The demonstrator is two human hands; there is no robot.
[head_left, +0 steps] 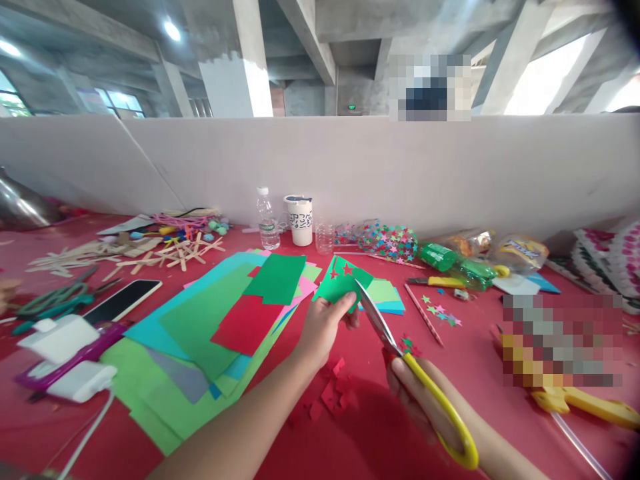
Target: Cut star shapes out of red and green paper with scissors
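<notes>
Between the thumb and fingers of my left hand is a small sheet of green paper. Red star shapes show on the sheet; whether they are holes or stuck-on stars I cannot tell. My right hand grips a pair of scissors with yellow handles. The blade tips lie at the sheet's right edge, close to my left fingertips. Below, red paper scraps are scattered on the red table. Small green and red stars lie just beyond my right hand.
Stacked coloured paper covers the left middle, with a phone and white chargers beside it. A water bottle, a lidded cup and a bag of stars stand behind. A yellow glue gun lies right.
</notes>
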